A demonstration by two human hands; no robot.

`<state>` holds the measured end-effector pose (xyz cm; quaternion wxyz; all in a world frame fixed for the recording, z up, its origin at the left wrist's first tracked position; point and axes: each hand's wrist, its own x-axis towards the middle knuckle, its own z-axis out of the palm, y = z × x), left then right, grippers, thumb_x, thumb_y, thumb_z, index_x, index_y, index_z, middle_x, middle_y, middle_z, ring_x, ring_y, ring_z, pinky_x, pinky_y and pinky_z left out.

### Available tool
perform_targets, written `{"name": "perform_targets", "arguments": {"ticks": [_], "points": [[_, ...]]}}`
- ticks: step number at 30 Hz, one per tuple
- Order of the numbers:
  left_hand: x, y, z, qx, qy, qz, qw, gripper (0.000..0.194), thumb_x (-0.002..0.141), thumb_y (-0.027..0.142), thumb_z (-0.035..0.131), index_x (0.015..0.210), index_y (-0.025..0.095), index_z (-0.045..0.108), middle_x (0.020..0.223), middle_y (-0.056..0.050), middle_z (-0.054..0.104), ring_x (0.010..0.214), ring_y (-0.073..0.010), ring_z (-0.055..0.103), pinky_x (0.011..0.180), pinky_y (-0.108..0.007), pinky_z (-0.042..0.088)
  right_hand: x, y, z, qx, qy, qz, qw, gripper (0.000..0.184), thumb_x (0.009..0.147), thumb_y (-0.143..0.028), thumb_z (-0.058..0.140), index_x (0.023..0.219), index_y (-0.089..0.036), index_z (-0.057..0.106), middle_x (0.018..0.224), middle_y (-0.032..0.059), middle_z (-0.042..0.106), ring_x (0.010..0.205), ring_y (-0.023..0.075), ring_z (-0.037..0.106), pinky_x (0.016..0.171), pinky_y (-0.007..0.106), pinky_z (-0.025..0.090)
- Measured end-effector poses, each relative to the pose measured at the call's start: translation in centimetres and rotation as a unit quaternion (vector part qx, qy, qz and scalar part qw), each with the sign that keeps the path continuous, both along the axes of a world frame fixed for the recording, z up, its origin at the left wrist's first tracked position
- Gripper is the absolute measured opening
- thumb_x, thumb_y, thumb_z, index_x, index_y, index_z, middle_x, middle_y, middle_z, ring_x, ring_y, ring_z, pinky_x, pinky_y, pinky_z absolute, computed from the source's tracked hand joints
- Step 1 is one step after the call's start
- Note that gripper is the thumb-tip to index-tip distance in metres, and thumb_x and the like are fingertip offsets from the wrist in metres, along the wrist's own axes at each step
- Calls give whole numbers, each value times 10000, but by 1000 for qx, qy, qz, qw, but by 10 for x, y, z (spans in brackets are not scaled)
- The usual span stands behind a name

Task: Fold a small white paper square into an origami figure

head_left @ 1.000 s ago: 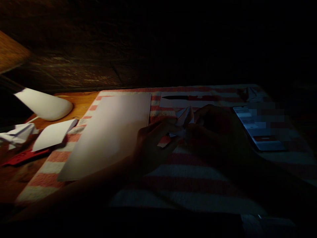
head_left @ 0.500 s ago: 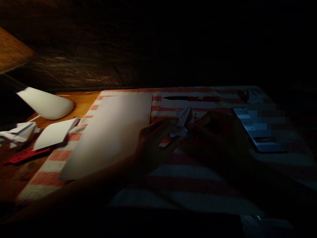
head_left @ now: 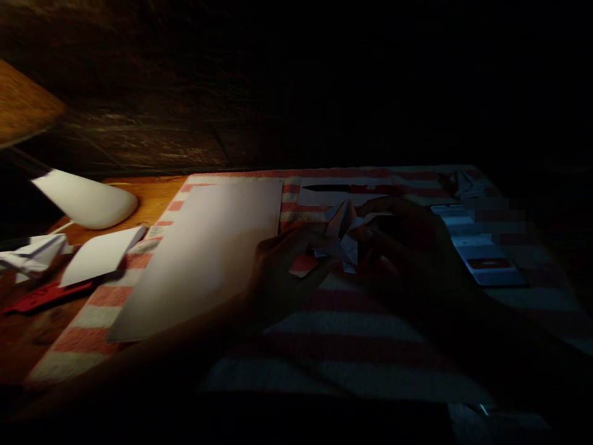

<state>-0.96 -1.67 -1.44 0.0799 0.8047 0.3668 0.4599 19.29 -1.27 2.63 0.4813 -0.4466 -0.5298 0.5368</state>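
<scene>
A small folded paper figure point(head_left: 343, 238) with pointed flaps is held up between my two hands over the striped towel point(head_left: 324, 321). My left hand point(head_left: 291, 262) pinches its left side between thumb and fingers. From the right, my right hand point(head_left: 398, 238) has its fingertips closed at the figure's right flaps; deep shadow hides much of that hand. Just beyond the figure, a knife point(head_left: 349, 188) with a dark blade and red handle lies on a strip of white paper point(head_left: 315, 199).
Left of my hands lies a stack of white sheets point(head_left: 199, 247). A lamp point(head_left: 92, 201), a folded paper piece point(head_left: 34, 254), a curved paper sheet point(head_left: 102, 256) and a red object point(head_left: 50, 296) are farther left. On the right are a lit phone point(head_left: 482, 247) and another folded paper point(head_left: 467, 184).
My right hand's fingers have shifted on the folded paper, and more of its lower right flaps now show. My left hand keeps its pinch. The view has tilted slightly.
</scene>
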Motion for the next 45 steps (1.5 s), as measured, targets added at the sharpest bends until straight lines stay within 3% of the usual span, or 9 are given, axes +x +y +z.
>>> {"name": "perform_targets", "arguments": {"ticks": [3, 7, 11, 16, 22, 31, 38, 45], "points": [[-1, 0, -1, -9, 2, -5, 1000, 241, 796, 131, 791, 1000, 194, 679, 1023, -46, 786, 921, -188, 768, 769, -270, 643, 3, 2, 0, 2, -6, 14, 1000, 165, 850, -173, 726, 1003, -220, 687, 658, -32, 703, 548, 120, 644, 528, 229, 501], [-1, -1, -2, -13, -1, -13, 1000, 226, 797, 124, 785, 987, 199, 689, 1078, -55, 779, 990, -196, 758, 840, -294, 639, 6, 7, -6, -3, -9, 20, 1000, 97, 794, -190, 780, 863, -199, 713, 653, -23, 692, 536, 108, 617, 525, 223, 486], [0, -1, -2, -12, -2, -17, 1000, 214, 797, 110, 780, 970, 196, 688, 1064, -53, 777, 969, -184, 754, 821, -281, 631, 3, 7, -6, -5, -18, 22, 1000, 106, 799, -222, 779, 720, -183, 722, 671, 4, 700, 565, 113, 620, 530, 222, 481], [1, 0, -2, -18, 1, -12, 1000, 210, 793, 113, 779, 963, 179, 675, 1021, -56, 773, 900, -176, 750, 775, -280, 626, 0, 5, 0, -26, -60, 11, 998, 112, 786, -194, 764, 679, -176, 735, 660, 18, 709, 573, 120, 622, 537, 226, 475], [1, 0, -1, -30, -4, 1, 1000, 234, 778, 129, 787, 967, 191, 664, 965, -38, 776, 836, -175, 754, 701, -264, 618, 1, 5, -5, -76, -4, 26, 997, 152, 772, -275, 792, 674, -174, 736, 613, 16, 688, 540, 122, 608, 514, 232, 464], [2, 0, -2, -27, -17, -6, 999, 234, 763, 119, 797, 942, 192, 666, 971, -37, 777, 873, -181, 762, 719, -264, 624, 7, 8, -9, -68, -20, 62, 996, 250, 720, -394, 876, 676, -177, 759, 607, 21, 686, 528, 112, 588, 505, 226, 456], [2, 1, -1, -32, -34, -6, 999, 242, 743, 104, 806, 924, 192, 670, 907, -24, 777, 824, -176, 760, 682, -252, 607, 3, 6, -7, -119, 8, 59, 991, 281, 657, -377, 914, 625, -158, 740, 564, 20, 668, 499, 96, 569, 475, 201, 425], [3, 1, -3, -68, -66, 2, 995, 230, 759, 128, 816, 920, 198, 668, 939, -30, 790, 793, -166, 769, 661, -239, 623, 4, 6, -17, -147, 85, 74, 983, 238, 644, -320, 918, 637, -173, 732, 561, -1, 663, 495, 98, 579, 490, 208, 431]]}}
